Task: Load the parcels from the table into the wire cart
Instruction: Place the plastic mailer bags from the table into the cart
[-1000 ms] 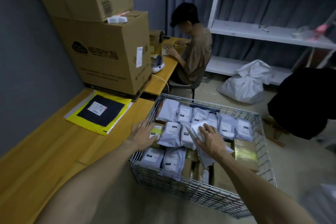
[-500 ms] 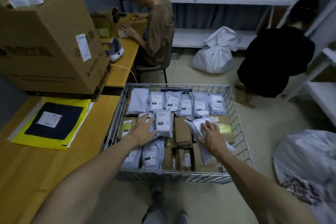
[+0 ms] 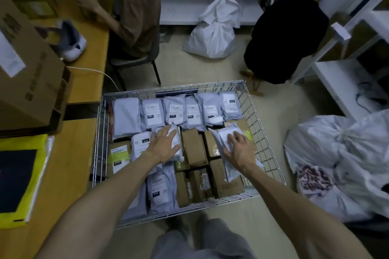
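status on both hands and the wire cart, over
Left hand flat on a grey plastic mailer parcel; right hand pressing another grey mailer. Silver wire cart packed, brown cardboard boxes between. Nothing in the way.

My one camera, worn on the person's head, looks forward and steeply down through a wide lens, close over the wire cart [image 3: 261, 128] at frame centre; the table [image 3: 69, 174] runs down the left edge, shelving [image 3: 336, 75] bows at the upper right, the wearer's trousers [image 3: 200, 242] fill the bottom middle of the frame
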Tool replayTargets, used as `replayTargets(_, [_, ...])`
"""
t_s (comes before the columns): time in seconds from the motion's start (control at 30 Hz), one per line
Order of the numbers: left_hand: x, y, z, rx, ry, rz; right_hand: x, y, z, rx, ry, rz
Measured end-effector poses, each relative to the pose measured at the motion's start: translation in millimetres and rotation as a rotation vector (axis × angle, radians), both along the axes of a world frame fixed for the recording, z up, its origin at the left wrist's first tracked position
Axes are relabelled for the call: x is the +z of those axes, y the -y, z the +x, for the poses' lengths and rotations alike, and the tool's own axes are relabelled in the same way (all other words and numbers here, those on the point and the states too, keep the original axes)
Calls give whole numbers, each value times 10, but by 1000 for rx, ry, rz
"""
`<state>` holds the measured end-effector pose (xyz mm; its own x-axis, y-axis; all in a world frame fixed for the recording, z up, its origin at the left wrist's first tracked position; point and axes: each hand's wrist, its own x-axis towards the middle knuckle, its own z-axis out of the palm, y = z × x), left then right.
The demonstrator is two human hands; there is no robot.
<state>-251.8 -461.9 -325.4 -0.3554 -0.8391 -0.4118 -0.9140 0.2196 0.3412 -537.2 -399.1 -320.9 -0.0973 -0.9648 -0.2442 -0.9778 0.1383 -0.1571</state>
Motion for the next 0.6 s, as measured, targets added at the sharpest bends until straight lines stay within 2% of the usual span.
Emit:
replayTargets(0.2, [-426, 230, -73, -1, -14, 47, -459, 176, -71, -8, 7, 72])
replayTargets(0.6, [-1390, 517, -248, 143, -37, 2, -1641, 785, -153, 14, 20, 175])
